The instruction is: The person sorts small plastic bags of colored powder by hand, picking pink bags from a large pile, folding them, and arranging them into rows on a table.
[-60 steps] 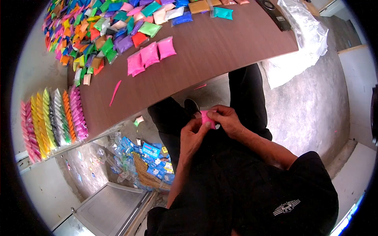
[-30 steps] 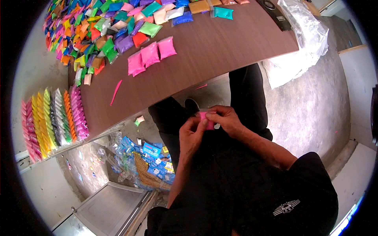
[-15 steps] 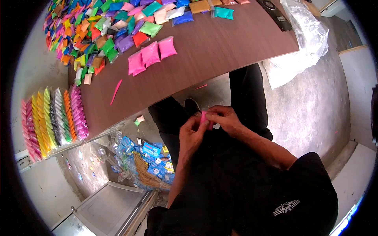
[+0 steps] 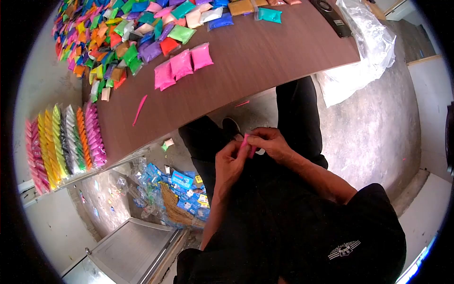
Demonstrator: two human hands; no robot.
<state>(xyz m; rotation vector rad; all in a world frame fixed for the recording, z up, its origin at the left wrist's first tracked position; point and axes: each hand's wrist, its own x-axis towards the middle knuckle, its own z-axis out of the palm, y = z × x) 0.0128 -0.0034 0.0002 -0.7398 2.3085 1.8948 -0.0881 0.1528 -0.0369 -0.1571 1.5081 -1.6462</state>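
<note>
My left hand (image 4: 230, 158) and my right hand (image 4: 269, 143) meet above my lap, below the table's front edge. Between their fingertips they pinch a small pink packet (image 4: 245, 141), mostly hidden by the fingers. On the table (image 4: 255, 57) lie several filled pink packets (image 4: 181, 65) in a row, apart from the big heap. A thin pink strip (image 4: 139, 110) rests nearer the front edge.
A heap of many-coloured packets (image 4: 113, 42) covers the far left of the table. Twisted coloured bundles in clear bags (image 4: 66, 142) stand at the left corner. Clear plastic sheeting (image 4: 359, 57) hangs off the right end. Blue packaging (image 4: 182, 182) and a straw broom (image 4: 172, 206) lie on the floor.
Both hands stay almost in place. The pink packet between the fingers has shifted and tilted slightly; nothing on the table has moved.
</note>
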